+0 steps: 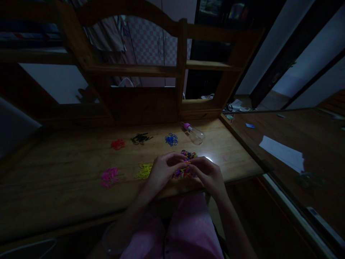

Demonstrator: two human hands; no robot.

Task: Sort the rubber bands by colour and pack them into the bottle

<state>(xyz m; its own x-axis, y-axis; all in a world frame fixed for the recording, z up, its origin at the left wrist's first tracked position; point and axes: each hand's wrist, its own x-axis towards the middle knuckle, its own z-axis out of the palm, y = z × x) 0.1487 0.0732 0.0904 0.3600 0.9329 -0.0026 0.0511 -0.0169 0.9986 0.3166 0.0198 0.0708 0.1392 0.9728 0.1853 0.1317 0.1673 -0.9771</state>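
Note:
A mixed heap of small coloured rubber bands (pixel 189 155) lies near the table's front edge, partly hidden by my hands. My left hand (pixel 165 167) is closed over its left side, thumb and fingers pinched on a yellowish rubber band (pixel 187 163). From the right, my right hand (pixel 208 173) pinches at that same spot, fingertips almost meeting the left ones. Beside my left hand sits a pile of yellow bands (pixel 145 171). Sorted by colour, other piles are pink (pixel 110 177), red (pixel 118 144), black (pixel 140 138) and blue (pixel 171 139).
Behind the heap a clear bottle with a pink cap (pixel 195 135) lies on its side on the wooden table (pixel 81 154). A wooden shelf frame (pixel 145 104) rises along the back. White papers (pixel 283 153) lie on a brown surface at the right.

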